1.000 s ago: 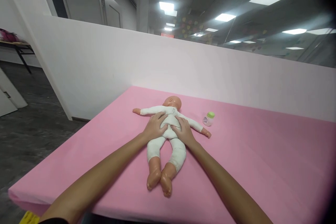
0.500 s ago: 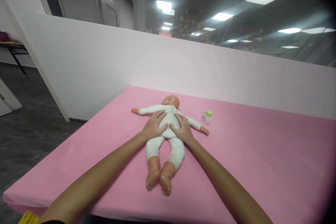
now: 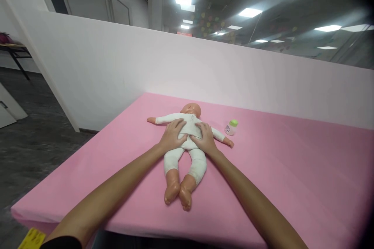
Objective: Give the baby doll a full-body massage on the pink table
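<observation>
My left fingers (image 3: 177,122) and right fingers (image 3: 206,126) rest on opposite sides of the torso of a doll (image 3: 191,125). The doll lies on the pink surface (image 3: 280,171), arms outstretched, head away from me. A green-lidded bottle (image 3: 231,128) stands near its arm on my right. A white wall (image 3: 210,70) borders the far edge.

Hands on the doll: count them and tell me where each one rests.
2. The left hand rests on the picture-left side of the doll's torso; the right hand rests on the picture-right side. Both are in plain view; no third hand shows on it.
</observation>
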Tool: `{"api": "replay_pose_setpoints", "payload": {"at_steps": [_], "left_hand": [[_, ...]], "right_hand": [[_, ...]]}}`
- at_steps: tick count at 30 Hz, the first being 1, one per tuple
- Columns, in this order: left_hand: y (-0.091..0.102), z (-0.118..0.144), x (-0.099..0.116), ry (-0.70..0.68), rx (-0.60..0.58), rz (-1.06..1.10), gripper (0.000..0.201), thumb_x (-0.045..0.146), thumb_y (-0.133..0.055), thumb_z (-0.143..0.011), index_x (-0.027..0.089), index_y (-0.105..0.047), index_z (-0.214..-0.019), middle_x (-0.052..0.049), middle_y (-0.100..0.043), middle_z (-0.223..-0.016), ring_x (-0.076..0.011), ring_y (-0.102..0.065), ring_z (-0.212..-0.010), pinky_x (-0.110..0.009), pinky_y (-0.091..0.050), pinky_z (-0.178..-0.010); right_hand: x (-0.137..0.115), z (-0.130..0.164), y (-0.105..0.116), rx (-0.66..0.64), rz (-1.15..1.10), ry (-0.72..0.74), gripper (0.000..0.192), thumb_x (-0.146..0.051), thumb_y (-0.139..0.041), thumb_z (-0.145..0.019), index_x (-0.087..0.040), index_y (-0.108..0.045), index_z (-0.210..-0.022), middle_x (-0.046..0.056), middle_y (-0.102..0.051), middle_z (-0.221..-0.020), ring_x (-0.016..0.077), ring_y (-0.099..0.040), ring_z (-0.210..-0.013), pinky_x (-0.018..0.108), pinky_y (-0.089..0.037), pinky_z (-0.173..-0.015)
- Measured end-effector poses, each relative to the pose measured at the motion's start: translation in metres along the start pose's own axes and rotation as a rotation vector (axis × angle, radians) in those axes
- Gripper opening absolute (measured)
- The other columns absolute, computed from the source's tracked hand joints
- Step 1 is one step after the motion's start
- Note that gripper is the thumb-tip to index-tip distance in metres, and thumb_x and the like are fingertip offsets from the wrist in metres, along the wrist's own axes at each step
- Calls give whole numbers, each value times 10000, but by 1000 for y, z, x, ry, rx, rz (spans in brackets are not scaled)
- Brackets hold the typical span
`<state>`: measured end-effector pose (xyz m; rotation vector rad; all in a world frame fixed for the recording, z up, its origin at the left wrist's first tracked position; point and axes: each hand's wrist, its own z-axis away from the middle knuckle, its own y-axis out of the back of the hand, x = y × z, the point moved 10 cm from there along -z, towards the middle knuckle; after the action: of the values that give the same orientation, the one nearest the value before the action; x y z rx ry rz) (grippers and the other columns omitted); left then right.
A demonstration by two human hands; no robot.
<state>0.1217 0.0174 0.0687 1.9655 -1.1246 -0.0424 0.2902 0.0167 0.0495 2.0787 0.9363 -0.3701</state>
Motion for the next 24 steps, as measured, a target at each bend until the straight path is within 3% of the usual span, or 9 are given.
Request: {"api": "replay_pose_setpoints", "payload": {"at_steps": [2,4,8,11,15,17,20,24], "left_hand": [[-2,-1,-1,0,-19,21,500,322,-640,-919,238,-562,-1405,-113,-542,-1473,-335,-499,-1361,-532,-389,-1145],[-4,-2,-3,15,-33,27,429,314,-646,-910,230,-610,-1330,-108,-620,-1332,-322,-563,-1255,-520,-418,-1109],[-1,-3,-4,40,-16,-2,275,329,-649,-896,216,-640,-1147,-80,-641,-1107,-297,-599,-1085,-509,-470,-1000],[3,-2,-1,12,14,-12,313,325,-655,-894,222,-622,-1187,-82,-631,-1178,-299,-593,-1131,-506,-466,-1017],[2,0,2,-38,22,17,489,315,-652,-908,242,-556,-1381,-95,-553,-1448,-313,-520,-1341,-506,-413,-1132],[-1,-1,0,-29,1,24,488,321,-641,-919,244,-556,-1392,-97,-549,-1466,-315,-510,-1362,-513,-402,-1146],[-2,-3,-1,3,-25,25,381,315,-646,-908,227,-612,-1277,-93,-634,-1292,-309,-578,-1234,-515,-437,-1091],[2,-5,-1,36,-17,33,207,301,-663,-881,217,-624,-1066,-69,-641,-1043,-286,-603,-1016,-493,-487,-972]], "right_hand": [[3,0,-3,-30,1,-1,527,-357,-734,-799,-258,-578,-1292,97,-621,-1303,337,-538,-1254,561,-431,-1109],[6,0,-6,-55,-4,-15,501,-363,-725,-808,-263,-589,-1280,88,-647,-1277,336,-552,-1231,566,-432,-1102],[4,0,-3,-20,8,-18,331,-359,-727,-794,-248,-618,-1086,73,-669,-1089,322,-578,-1098,542,-474,-1016],[-2,2,3,40,28,0,313,-361,-721,-791,-243,-593,-1051,76,-648,-1067,316,-578,-1060,531,-488,-982],[-4,4,2,51,31,34,506,-373,-718,-805,-246,-559,-1269,112,-616,-1275,343,-542,-1228,563,-451,-1075],[0,4,-5,4,22,33,564,-381,-694,-837,-253,-528,-1361,119,-586,-1362,352,-508,-1306,583,-414,-1126],[8,4,-13,-65,3,12,532,-390,-670,-872,-265,-542,-1373,108,-602,-1336,346,-513,-1298,588,-398,-1144],[7,4,-11,-50,-23,10,359,-360,-670,-860,-245,-600,-1192,87,-646,-1147,320,-567,-1145,544,-460,-1056]]}}
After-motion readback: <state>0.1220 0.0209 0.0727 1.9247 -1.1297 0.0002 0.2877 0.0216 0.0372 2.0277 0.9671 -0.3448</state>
